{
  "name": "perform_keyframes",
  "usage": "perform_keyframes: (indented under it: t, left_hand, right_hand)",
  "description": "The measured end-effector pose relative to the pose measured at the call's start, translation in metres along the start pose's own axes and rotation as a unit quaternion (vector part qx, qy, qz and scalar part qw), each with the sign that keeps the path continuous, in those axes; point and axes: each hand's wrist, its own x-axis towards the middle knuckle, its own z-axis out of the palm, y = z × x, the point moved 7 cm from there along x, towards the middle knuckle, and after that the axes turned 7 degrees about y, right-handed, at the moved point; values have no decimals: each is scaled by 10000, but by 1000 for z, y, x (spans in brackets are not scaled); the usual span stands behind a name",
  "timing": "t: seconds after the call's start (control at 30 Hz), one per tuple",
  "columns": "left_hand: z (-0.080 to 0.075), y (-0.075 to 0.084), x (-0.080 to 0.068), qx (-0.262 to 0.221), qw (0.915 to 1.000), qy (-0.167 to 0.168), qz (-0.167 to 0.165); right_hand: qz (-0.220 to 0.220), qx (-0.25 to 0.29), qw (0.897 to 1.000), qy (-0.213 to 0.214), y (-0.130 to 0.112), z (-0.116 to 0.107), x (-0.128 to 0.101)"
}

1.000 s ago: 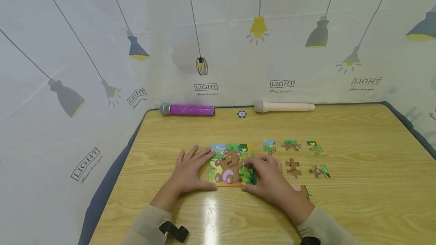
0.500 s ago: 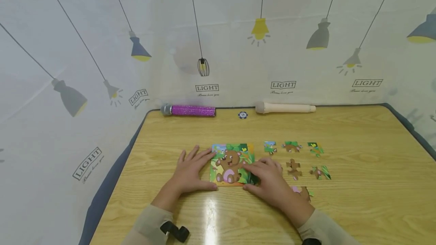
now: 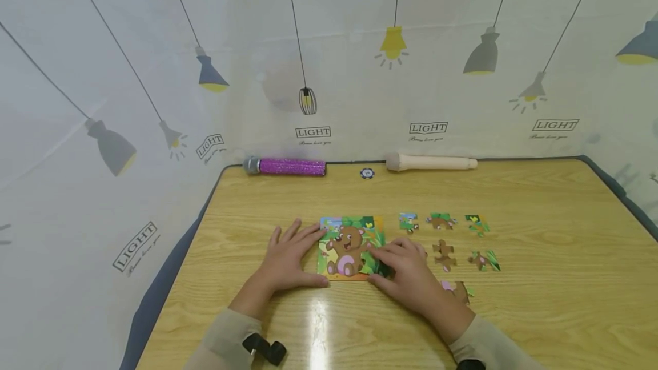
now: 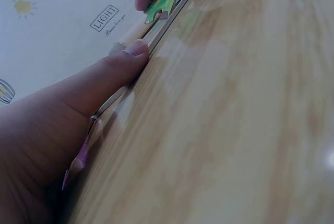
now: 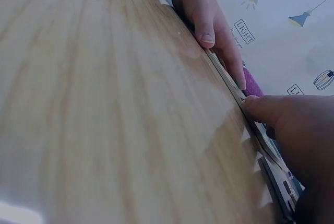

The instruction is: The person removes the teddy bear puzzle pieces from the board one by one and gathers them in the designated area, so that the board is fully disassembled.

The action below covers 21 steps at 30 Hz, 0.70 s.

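A jigsaw puzzle (image 3: 345, 249) with a brown bear picture lies flat at mid-table. Along its left side rests my left hand (image 3: 288, 261), fingers spread and straight, thumb by the lower left corner. My right hand (image 3: 408, 270) is at the puzzle's lower right, thumb and fingers pinching a green puzzle piece (image 4: 162, 6). That piece stands tilted at the corner in the left wrist view, partly covered by the fingers. From the right wrist camera, the right thumb (image 5: 263, 109) sits at the puzzle's near edge, with the left hand (image 5: 206, 20) beyond.
Loose puzzle pieces lie right of the puzzle, among them a blue-green piece (image 3: 408, 221), a brown piece (image 3: 444, 256) and a pink-brown piece (image 3: 457, 291). Along the far edge lie a purple glitter microphone (image 3: 291, 167), a poker chip (image 3: 367, 173) and a beige microphone (image 3: 432, 162).
The right hand's fingers have shifted slightly at the lower right corner, and less of the green piece shows from above. The left hand keeps its place.
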Motion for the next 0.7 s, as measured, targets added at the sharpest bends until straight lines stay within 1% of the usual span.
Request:
perform_keyframes:
  t: [0.17,0.3,0.47,0.57,0.63,0.7]
  left_hand:
    - [-1,0,0,-70,9999,84,60]
    - [-4,3,0,-19,10000,56,44]
    - [-5,5,0,39,10000,27,60]
    - [-6,5,0,33,10000,67,62]
    - [-6,5,-1,2,9999,77,68]
    - [-5,5,-1,-29,10000,60,70]
  right_hand:
    - [112,-183,9997,106,0,-3,3]
    - [-117,-152,9993,306,-1,-5,3]
    - [-439,188,9974,539,1,-11,0]
    - [-412,408,9974,416,7,-15,-4]
    - [-299,560,9976,267,13,-20,-8]
    - [-87,706,9974,108,20,-27,-14]
